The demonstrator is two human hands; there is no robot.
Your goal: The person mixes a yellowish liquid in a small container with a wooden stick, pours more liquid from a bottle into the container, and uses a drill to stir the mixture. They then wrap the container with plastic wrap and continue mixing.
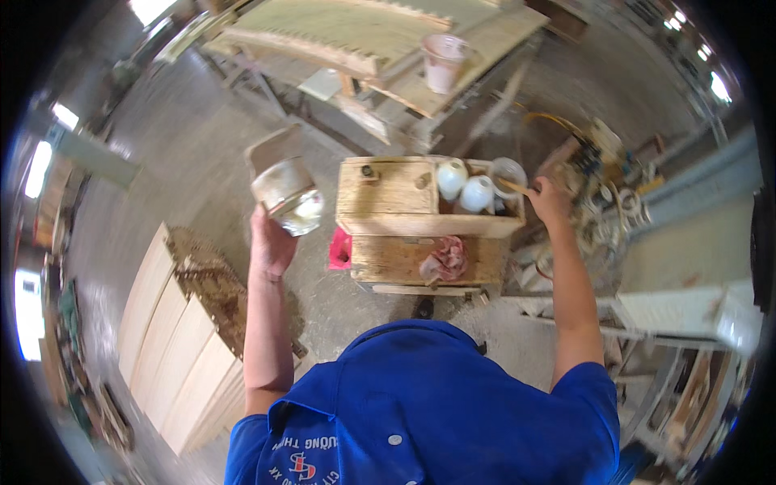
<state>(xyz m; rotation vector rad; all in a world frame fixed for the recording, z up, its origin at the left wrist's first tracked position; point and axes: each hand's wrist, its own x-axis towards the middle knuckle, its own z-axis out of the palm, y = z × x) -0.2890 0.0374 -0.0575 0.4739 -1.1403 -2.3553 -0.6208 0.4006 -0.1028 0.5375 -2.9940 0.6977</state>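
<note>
Out to the left, my left hand (273, 242) grips a tilted container (284, 184) with a greyish, stained side and a shiny lower end holding something whitish. Blur hides its exact kind. My right hand (551, 202) is closed on a thin wooden stick (517, 187), whose far end reaches over a clear round plastic cup (508, 170); whether it carries bristles I cannot tell. That cup sits at the right end of an open wooden box (428, 225), beside two white rounded bottles (452, 176). A plywood panel (386, 186) with a small dark object covers the box's left part.
Below the box is a wooden surface (388, 259) with a crumpled pinkish rag (444, 259). Pale boards (182, 347) are stacked at the left. A whitish bucket (444, 65) stands on the far worktable (323, 28). Hoses and clutter (606, 194) lie at the right.
</note>
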